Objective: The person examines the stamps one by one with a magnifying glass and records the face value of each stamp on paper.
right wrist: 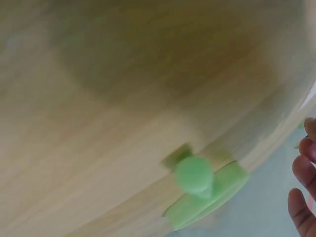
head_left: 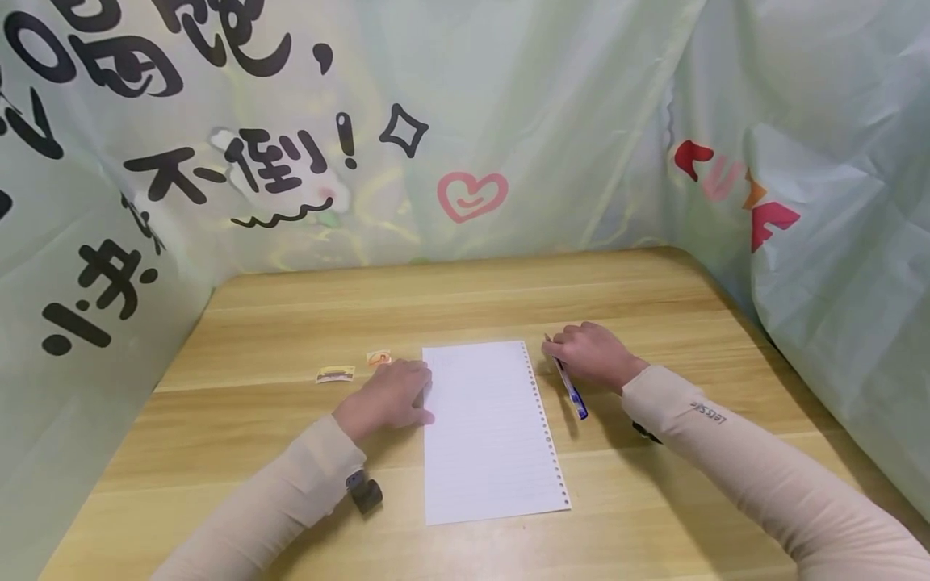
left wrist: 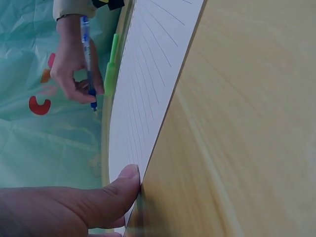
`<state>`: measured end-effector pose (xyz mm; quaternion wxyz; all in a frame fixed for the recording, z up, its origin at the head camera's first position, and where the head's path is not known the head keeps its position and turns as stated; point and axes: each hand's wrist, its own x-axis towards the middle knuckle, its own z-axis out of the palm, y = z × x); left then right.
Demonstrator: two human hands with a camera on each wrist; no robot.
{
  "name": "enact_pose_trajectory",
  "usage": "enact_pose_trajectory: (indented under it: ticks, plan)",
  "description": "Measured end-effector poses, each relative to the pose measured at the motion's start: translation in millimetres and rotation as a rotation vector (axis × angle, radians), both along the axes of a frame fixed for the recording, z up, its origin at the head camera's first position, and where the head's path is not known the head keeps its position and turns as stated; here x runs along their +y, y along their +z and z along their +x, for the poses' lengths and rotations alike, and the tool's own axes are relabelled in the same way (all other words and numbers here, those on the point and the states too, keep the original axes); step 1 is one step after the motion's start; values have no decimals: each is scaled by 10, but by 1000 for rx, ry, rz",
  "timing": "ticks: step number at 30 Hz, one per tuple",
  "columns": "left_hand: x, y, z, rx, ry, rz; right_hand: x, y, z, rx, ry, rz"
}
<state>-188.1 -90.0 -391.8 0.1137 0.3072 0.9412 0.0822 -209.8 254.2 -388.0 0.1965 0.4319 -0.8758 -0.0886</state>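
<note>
A sheet of lined white paper [head_left: 490, 444] with a row of punched holes down its right side lies on the wooden table. My left hand [head_left: 390, 395] rests at the sheet's left edge; in the left wrist view its thumb [left wrist: 126, 182] lies along that edge. To the right of the sheet, my right hand [head_left: 590, 353] pinches a blue-and-clear pen [head_left: 571, 391] above the table. The pen [left wrist: 87, 49] shows tip-down in the left wrist view. Only some curled fingertips [right wrist: 303, 170] of the right hand appear in the right wrist view.
Two small printed pieces, one yellowish [head_left: 335, 374] and one orange and white [head_left: 379, 357], lie left of the sheet. A light green plastic clip [right wrist: 207, 195] sits at the table's edge. Printed cloth [head_left: 552, 129] hangs around the back and sides.
</note>
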Motion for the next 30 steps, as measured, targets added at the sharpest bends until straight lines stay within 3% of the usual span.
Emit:
enact_pose_trajectory:
  ticks: [8,30]
  plan:
    - [2,3,3,-9,8,1,42,-34,-1,-25,10,81]
    - [18,36,-6,-13,9,-9,49,-99,-31,-32,16,144]
